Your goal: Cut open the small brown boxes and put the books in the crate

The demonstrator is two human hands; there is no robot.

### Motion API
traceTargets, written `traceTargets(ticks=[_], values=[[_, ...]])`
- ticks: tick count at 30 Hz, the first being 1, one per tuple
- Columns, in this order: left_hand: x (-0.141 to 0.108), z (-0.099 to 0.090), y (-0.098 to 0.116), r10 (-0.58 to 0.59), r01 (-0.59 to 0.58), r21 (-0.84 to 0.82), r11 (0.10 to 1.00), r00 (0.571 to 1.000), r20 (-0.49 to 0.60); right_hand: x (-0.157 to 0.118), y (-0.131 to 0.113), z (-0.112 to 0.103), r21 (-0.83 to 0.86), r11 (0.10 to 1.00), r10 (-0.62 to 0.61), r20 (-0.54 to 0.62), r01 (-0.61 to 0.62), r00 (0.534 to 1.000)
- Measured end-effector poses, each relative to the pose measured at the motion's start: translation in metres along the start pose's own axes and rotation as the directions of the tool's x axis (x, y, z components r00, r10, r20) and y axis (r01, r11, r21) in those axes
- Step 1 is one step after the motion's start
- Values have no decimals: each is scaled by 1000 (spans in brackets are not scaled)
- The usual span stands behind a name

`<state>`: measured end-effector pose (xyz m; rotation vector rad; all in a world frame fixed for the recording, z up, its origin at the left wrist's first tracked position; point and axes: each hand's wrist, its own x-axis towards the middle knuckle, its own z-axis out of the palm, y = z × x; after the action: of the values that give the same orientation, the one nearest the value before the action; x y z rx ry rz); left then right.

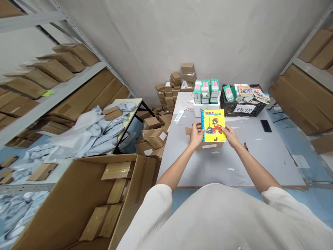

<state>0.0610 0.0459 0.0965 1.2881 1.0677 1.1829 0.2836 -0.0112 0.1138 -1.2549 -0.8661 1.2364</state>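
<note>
A yellow picture book (213, 125) with a blue spine strip and a cartoon figure in red is held up over the table. My left hand (197, 135) grips its left edge, and my right hand (231, 136) has hold of the right edge. Behind and beneath the book stands a small cardboard box (209, 146) with a white label on its near side; the book hides most of it. To the right of my right wrist lies a red and black box cutter (246, 146), partly covered by my forearm.
On the grey table (182, 166) stand a white bin (199, 110) of green boxes and a black crate (229, 111) of books. A phone (266, 125) lies at right, a power strip (179, 116) at left. A large open carton (140, 180) with boxes inside stands to my left.
</note>
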Motion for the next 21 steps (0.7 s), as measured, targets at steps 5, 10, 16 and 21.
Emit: traceTargets(ticks=[5,10,16,21], values=[[-5,-8,9,5,-5,18,1000,1000,2,-2,-7,9,-5,1000,-19,14,19,1000],[-20,-4,26,63,-55,136,989,996,-57,-9,-12,23,-148,970,-201,-40,193,979],[-32,17,50,-46,81,-301,950,991,123,-31,-13,51,-605,603,-567,134,520,813],[-24,13,52,-193,198,-423,884,980,55,-29,-7,62,-668,370,-577,380,646,723]])
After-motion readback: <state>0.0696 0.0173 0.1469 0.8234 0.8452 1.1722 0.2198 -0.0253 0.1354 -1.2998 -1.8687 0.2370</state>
